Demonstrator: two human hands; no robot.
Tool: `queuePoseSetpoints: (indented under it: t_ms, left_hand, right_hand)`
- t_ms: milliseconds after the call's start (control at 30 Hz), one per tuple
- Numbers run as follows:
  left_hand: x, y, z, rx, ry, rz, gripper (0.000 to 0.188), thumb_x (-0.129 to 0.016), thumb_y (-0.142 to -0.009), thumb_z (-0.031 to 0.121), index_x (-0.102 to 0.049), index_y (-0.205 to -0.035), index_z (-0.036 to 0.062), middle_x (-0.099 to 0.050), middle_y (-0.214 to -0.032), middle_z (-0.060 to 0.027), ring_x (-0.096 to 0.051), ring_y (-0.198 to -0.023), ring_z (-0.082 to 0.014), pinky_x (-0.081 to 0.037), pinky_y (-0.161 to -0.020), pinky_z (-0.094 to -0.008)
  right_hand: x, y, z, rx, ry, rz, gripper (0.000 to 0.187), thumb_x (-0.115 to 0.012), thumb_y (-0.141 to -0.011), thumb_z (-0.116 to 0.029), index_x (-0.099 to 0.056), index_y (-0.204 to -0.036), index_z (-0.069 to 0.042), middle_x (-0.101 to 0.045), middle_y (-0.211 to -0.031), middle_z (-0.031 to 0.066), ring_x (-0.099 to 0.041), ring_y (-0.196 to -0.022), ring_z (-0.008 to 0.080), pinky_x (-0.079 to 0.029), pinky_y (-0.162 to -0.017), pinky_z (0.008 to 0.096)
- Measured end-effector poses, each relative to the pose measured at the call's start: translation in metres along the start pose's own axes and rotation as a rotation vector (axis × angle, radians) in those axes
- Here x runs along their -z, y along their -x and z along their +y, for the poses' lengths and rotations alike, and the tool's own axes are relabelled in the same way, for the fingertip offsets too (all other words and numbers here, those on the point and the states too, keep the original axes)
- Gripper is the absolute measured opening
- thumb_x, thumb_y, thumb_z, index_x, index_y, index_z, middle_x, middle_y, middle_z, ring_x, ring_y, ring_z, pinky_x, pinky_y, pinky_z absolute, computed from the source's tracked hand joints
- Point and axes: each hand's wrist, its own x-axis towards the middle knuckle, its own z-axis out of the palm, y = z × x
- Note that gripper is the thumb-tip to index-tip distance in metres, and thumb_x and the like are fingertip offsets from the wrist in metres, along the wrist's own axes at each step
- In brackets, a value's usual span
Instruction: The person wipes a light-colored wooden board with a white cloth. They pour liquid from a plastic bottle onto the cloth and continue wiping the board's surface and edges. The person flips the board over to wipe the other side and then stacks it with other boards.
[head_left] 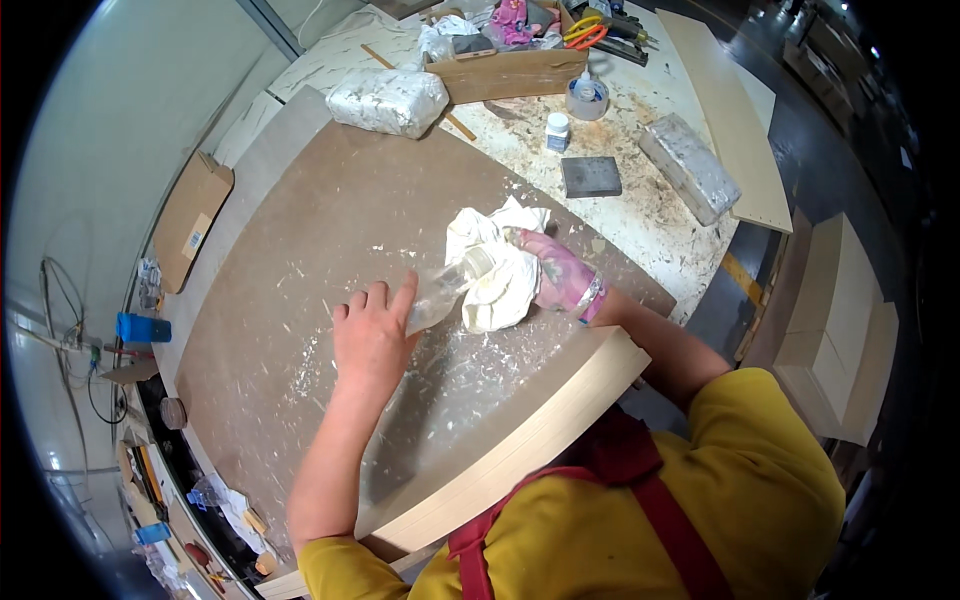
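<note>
My left hand [374,327], bare, is wrapped round a clear plastic bottle [436,297]. The bottle lies tilted, its whitish cap end pointing right onto a crumpled white cloth [505,286]. In a stained pink glove, my right hand [558,272] grips the right side of that cloth, and its fingertips are partly hidden in the folds. Under both hands is a large brown panel [290,230] speckled with white flecks. A pale wooden edge strip [520,440] curves along the panel's near side, close to my body.
Beyond the panel are a wrapped silver block [388,101], a cardboard box [510,76] of tools and rags, a small white bottle [557,131], a tape roll [587,101], a dark grey block [591,177] and another wrapped block [690,167]. Cardboard [192,222] lies at left.
</note>
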Motion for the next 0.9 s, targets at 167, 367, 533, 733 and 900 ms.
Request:
queuePoseSetpoints:
  t_ms: [167, 367, 533, 733, 900]
  left_hand:
    - [0.001, 0.003, 0.001, -0.061, -0.099, 0.142, 0.076, -0.079, -0.06, 0.017, -0.048, -0.129, 0.0222, -0.054, -0.109, -0.0068, -0.054, -0.1, -0.0236, -0.041, -0.085, -0.0407]
    - [0.003, -0.003, 0.003, -0.125, -0.181, 0.196, 0.064, -0.064, -0.068, 0.002, -0.05, -0.127, 0.0219, -0.055, -0.106, -0.0068, -0.053, -0.1, -0.0232, -0.041, -0.086, -0.04]
    - [0.011, -0.009, -0.012, -0.084, -0.256, 0.267, 0.061, -0.058, -0.069, -0.002, -0.053, -0.125, 0.0223, -0.055, -0.102, -0.0062, -0.055, -0.096, -0.0224, -0.041, -0.085, -0.0393]
    - [0.012, -0.002, -0.002, -0.132, -0.23, 0.255, 0.06, -0.058, -0.07, -0.001, -0.053, -0.125, 0.0224, -0.055, -0.099, -0.0054, -0.054, -0.094, -0.0214, -0.042, -0.085, -0.0393]
    - [0.016, 0.0, 0.001, -0.145, -0.25, 0.234, 0.06, -0.058, -0.069, -0.001, -0.054, -0.124, 0.0225, -0.055, -0.097, -0.0051, -0.055, -0.091, -0.0207, -0.042, -0.084, -0.038]
  right_hand:
    - [-0.002, 0.007, 0.004, 0.0, 0.082, 0.199, 0.037, -0.037, -0.099, -0.03, -0.047, -0.126, -0.006, -0.058, -0.119, 0.0125, -0.059, -0.106, 0.0243, -0.048, -0.094, 0.04]
    - [-0.003, 0.011, 0.006, 0.028, 0.179, 0.172, 0.031, -0.036, -0.1, -0.024, -0.047, -0.123, -0.007, -0.058, -0.118, 0.0107, -0.06, -0.103, 0.0218, -0.05, -0.091, 0.0382]
    - [0.026, 0.003, 0.003, -0.033, 0.117, 0.158, 0.027, -0.036, -0.099, -0.018, -0.046, -0.121, -0.007, -0.059, -0.112, 0.0093, -0.063, -0.098, 0.0237, -0.053, -0.084, 0.0398]
    - [0.042, -0.008, 0.009, -0.048, 0.06, 0.137, 0.029, -0.038, -0.099, -0.024, -0.046, -0.123, -0.009, -0.059, -0.112, 0.0089, -0.062, -0.1, 0.0232, -0.052, -0.086, 0.0403]
    - [0.038, 0.0, 0.009, -0.081, 0.023, 0.072, 0.036, -0.037, -0.099, -0.031, -0.045, -0.126, -0.009, -0.059, -0.116, 0.0088, -0.061, -0.101, 0.024, -0.05, -0.088, 0.0411]
